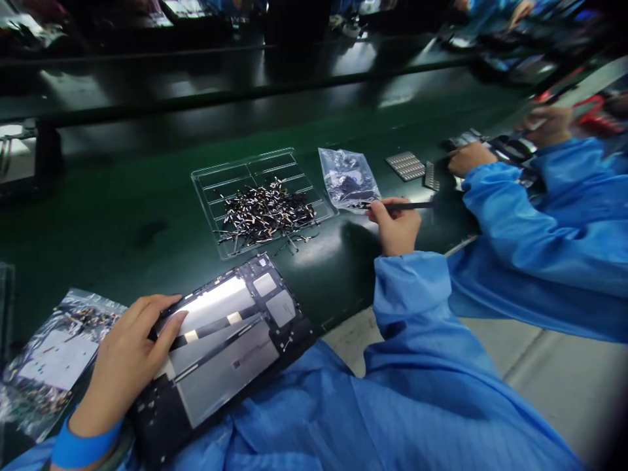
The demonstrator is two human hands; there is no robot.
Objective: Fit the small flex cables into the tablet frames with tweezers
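My left hand (135, 347) grips the left edge of a tablet housing (230, 399), thumb on top of its inner face. The housing tilts against the table edge and my lap, showing silver plates, dark strips and a black frame. In my right hand (396, 226) is a pair of black tweezers (409, 206), pinched between thumb and fingers. Their tip end is at the opening of a clear plastic bag (347, 176) holding small dark parts. Left of that bag, a clear plastic tray (206, 196) carries a heap of small black and silver flex cables (267, 212).
Another clear bag (59, 353) of small parts with a white label lies at the left. Two small sheets of parts, a larger one (405, 166) and a narrow one (432, 175), lie right of the middle bag. A co-worker's blue sleeves (554, 216) and hands are close on the right.
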